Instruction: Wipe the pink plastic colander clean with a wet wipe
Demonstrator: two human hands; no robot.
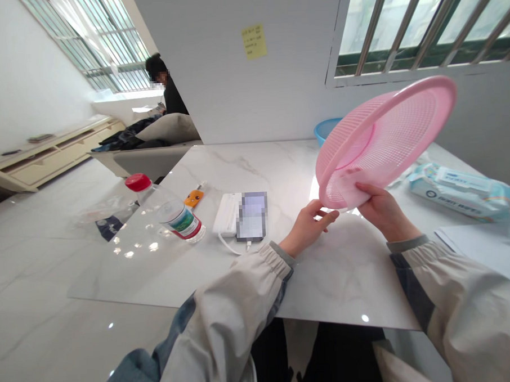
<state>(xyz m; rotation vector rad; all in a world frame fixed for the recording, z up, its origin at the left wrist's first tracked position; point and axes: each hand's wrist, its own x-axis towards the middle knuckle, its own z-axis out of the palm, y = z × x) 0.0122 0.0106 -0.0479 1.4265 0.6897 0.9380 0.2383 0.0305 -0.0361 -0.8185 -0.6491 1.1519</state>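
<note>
A round pink plastic colander (pixel 383 143) is tilted up on its edge above the marble table top (pixel 326 272). My right hand (pixel 378 205) grips its lower rim. My left hand (pixel 307 228) sits just left of that rim, fingers loosely curled, and holds nothing. I cannot tell whether it touches the colander. Nearest that hand, to the left, lie a white power bank (pixel 227 215) with a white cable and a phone (pixel 251 216), whose screen is blurred. The colander's far side is hidden from me.
A clear bottle with a red cap (pixel 167 209) lies on the table beside a small orange object (pixel 194 198). Behind the colander stands a blue basin (pixel 326 129). A packet of wet wipes (pixel 460 190) and white paper (pixel 486 248) lie right. A person sits on a sofa at the back.
</note>
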